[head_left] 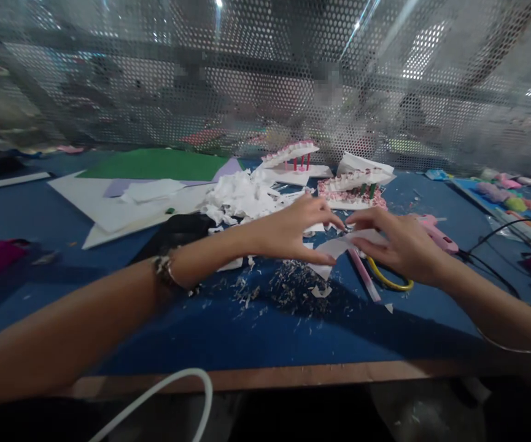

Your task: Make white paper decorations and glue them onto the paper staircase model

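My right hand (385, 239) pinches a curved strip of white paper (336, 247) between thumb and fingers above the table. My left hand (302, 230) faces it from the left, thumb and fingers spread apart around the strip's free end. The left thumb lies close to the paper; whether it touches, I cannot tell. Beneath the hands lie many tiny paper shreds (299, 285). Just below my right hand are a pink stick-like piece (364, 276) and a yellow loop handle (391, 279). A heap of crumpled white paper (244, 195) sits beyond my left forearm.
Two small paper models (295, 161) with slanted white tops stand toward the back. A pink glue gun (437, 233) with a black cord lies at right. Green sheet (155, 164) and white sheets cover the left rear. A perforated metal screen (265, 73) rises behind the blue table.
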`<state>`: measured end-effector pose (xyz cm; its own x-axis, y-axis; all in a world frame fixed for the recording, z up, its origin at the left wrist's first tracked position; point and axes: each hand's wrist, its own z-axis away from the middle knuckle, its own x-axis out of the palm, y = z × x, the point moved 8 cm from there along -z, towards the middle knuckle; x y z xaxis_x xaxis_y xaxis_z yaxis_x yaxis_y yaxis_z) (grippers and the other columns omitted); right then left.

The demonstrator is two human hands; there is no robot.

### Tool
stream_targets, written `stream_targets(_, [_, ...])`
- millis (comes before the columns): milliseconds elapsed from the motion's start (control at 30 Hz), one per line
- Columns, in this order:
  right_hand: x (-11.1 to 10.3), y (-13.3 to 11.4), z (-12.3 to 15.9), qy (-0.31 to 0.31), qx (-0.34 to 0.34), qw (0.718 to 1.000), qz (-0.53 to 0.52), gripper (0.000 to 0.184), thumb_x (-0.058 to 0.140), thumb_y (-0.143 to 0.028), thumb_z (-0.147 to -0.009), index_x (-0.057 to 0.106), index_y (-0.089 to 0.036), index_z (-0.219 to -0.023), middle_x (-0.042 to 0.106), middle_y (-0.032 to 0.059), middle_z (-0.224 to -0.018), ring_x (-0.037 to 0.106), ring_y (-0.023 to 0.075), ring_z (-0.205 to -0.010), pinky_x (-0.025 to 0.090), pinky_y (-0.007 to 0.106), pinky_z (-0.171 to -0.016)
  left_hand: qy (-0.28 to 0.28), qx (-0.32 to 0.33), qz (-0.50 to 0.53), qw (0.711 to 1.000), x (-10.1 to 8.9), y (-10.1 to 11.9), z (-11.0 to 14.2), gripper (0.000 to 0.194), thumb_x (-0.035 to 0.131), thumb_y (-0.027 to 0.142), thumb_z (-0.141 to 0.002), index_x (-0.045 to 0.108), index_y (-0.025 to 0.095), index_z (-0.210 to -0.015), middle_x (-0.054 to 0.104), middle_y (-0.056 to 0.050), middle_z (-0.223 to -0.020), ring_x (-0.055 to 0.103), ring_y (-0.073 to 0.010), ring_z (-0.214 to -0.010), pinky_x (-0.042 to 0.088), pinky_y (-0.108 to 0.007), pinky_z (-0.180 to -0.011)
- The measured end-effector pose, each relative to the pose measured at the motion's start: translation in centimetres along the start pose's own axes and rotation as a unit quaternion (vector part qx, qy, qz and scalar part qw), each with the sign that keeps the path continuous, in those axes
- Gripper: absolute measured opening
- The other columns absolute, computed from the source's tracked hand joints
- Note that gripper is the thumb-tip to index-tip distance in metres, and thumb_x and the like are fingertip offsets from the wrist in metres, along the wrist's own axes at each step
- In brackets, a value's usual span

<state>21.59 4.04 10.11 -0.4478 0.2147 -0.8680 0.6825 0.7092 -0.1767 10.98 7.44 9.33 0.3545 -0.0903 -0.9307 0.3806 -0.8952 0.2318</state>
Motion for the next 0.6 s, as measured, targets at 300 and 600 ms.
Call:
stream_targets(300, [2.4, -0.4, 1.0, 0.005, 0.086, 0.959, -0.268, 0.035, 0.062, -0.029, -0.075, 0.045, -0.020, -0.104, 0.056, 0.0029, -0.091, 0.057, 0.0110, -0.073, 0.047, 0.022, -0.061, -0.025, -0.040, 0.157, 0.986, 2.3, 1.4, 0.7, 0.024, 0.050, 0.030, -0.083, 0.061, 0.014, -0.067, 0.059, 0.001, -0.054, 0.052, -0.0067, -0.048, 0.036, -0.017, -0.048])
stream_targets(600, [0.2, 1.7, -0.6, 0.117, 0.096, 0.948, -0.279, 0.010, 0.054, -0.027, -0.081, 0.055, -0.018, -0.086, 0.059, 0.0016, -0.079, 0.056, 0.0111, -0.071, 0.048, 0.025, -0.062, 0.045, -0.093, 0.258, 0.961, 0.7, -1.1, -0.6, 0.032, 0.050, 0.039, -0.083, 0.065, 0.013, -0.092, 0.069, -0.006, -0.080, 0.063, -0.0091, -0.058, 0.047, -0.017, -0.054])
